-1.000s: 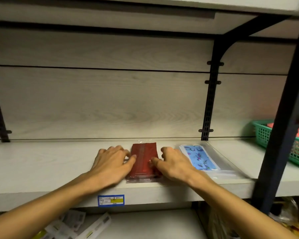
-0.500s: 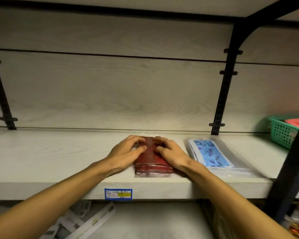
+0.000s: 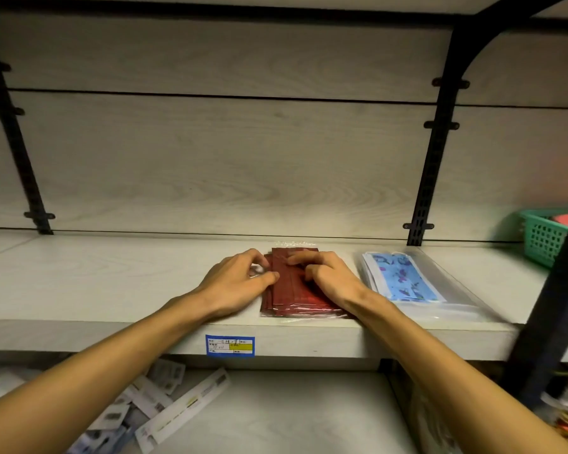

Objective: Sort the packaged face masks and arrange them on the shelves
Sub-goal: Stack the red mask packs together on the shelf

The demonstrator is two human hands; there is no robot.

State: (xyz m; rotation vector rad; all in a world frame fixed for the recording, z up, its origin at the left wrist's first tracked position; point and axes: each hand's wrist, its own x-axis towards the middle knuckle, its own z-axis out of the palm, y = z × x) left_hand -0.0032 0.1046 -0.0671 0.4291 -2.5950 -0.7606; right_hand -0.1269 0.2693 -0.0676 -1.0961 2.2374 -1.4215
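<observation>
Our left hand (image 3: pixel 240 283) and right hand (image 3: pixel 325 276) have closed in, now pinching the red mask pack (image 3: pixel 292 299) square on the shelf (image 3: pixel 112 290).

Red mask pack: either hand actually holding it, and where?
Both touch the red mask pack lying on the shelf: left hand at its left edge, right hand on top. Neither lifts it; a true grip cannot be told.

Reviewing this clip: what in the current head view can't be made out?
- Price label: writing too small.
- Green basket: blurred, cut by black post; contents unclear.
- Red mask pack: count hidden under left hand and right hand.
- Lower-shelf packets: blurred, partly behind forearm.
</observation>
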